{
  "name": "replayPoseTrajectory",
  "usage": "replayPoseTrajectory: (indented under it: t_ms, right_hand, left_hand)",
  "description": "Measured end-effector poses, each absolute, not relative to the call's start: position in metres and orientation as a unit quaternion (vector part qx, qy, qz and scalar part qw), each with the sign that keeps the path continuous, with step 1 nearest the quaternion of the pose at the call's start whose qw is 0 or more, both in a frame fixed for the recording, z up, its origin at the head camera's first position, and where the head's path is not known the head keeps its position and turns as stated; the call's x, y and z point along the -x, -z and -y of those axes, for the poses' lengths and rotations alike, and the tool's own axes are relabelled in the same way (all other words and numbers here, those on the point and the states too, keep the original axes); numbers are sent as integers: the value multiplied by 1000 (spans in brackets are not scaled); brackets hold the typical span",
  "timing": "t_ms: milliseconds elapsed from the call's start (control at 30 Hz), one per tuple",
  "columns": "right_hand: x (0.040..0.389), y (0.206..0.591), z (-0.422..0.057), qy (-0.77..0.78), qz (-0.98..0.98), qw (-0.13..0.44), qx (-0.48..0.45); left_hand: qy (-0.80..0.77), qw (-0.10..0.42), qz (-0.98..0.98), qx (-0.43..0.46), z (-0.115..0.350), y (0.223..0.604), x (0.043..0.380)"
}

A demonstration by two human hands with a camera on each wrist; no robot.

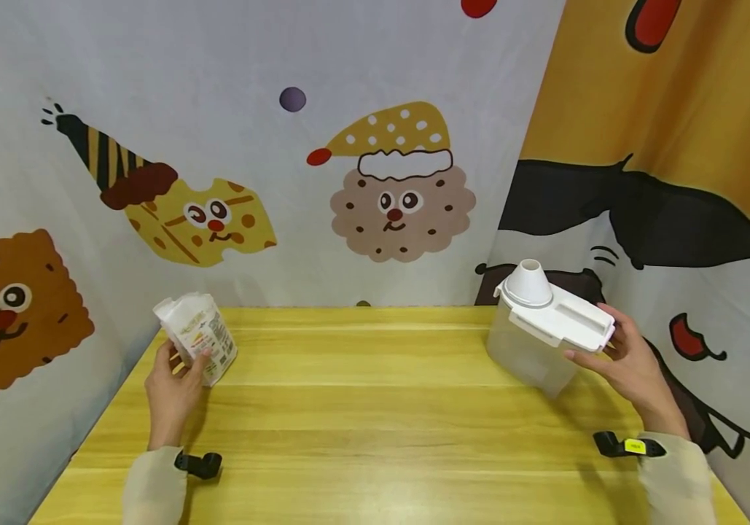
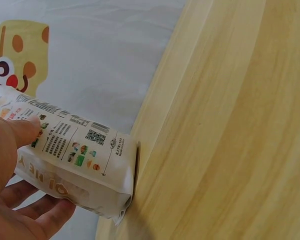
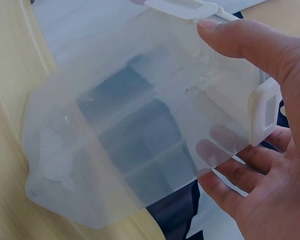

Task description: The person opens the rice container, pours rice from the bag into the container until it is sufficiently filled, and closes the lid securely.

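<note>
In the head view my left hand (image 1: pixel 176 386) holds a small white printed bag (image 1: pixel 207 341) at the table's far left. The left wrist view shows the thumb on the bag's (image 2: pixel 85 145) printed face, with fingers against its other side. Its bottom end meets the table, and the bag leans. On the right side, my right hand (image 1: pixel 630 368) grips a translucent plastic storage container (image 1: pixel 532 357) by the end of its white lid (image 1: pixel 568 313). A white cone-shaped cap (image 1: pixel 529 283) sits on the lid. The container (image 3: pixel 125 130) is tilted; whether its base touches the table I cannot tell.
Both things are above a yellow wood-grain table (image 1: pixel 361 408). A cloth (image 1: pixel 388 58) with cartoon prints hangs behind the table's back edge and along its sides. Each wrist wears a black strap with a small device (image 1: pixel 200 465).
</note>
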State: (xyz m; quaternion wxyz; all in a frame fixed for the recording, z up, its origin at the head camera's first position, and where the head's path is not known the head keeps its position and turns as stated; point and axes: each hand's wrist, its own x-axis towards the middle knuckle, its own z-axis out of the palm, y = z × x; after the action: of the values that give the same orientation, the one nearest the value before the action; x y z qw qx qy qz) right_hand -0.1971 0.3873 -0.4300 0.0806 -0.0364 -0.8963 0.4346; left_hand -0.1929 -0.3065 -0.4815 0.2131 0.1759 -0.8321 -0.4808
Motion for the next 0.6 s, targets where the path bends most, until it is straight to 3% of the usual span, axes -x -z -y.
replayPoseTrajectory:
  t_ms: [600]
  right_hand:
    - [199,431,-372,-451,885,108,-39]
  left_hand:
    - [491,211,826,-176,307,482,194]
